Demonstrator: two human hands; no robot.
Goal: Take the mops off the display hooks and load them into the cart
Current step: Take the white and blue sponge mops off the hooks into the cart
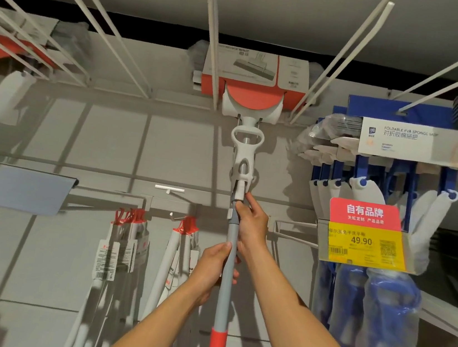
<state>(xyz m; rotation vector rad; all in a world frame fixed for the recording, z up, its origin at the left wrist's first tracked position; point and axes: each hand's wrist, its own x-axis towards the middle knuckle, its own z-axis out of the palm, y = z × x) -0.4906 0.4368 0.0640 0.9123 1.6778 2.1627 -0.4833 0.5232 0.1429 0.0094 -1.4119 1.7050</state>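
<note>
- Both bare hands grip one mop [244,146] by its long straight pole, arms raised toward a shop display.
- The right hand [251,225] sits higher, fingers curled round the grey metal tube, with the fingertips just under a white plastic collar.
- The left hand [214,267] wraps the same tube just below the right hand; beneath its fingers the pole turns into a smooth red sleeve.
- Well above the fingers, the mop's white moulded plastic yoke and looped wringer handle lead up to its head, wrapped in a red and white card sleeve [253,76].
- The head hangs among thin white wire display hooks [213,40], so the stacked grip probably serves to lift and steer the tall pole free.
- Right of the fingers hang blue sponge mops [380,187] in clear film, with a yellow price tag [367,245] in front of them.
- Below and left of the fingers hang more white poles.
- No cart is in view.
</note>
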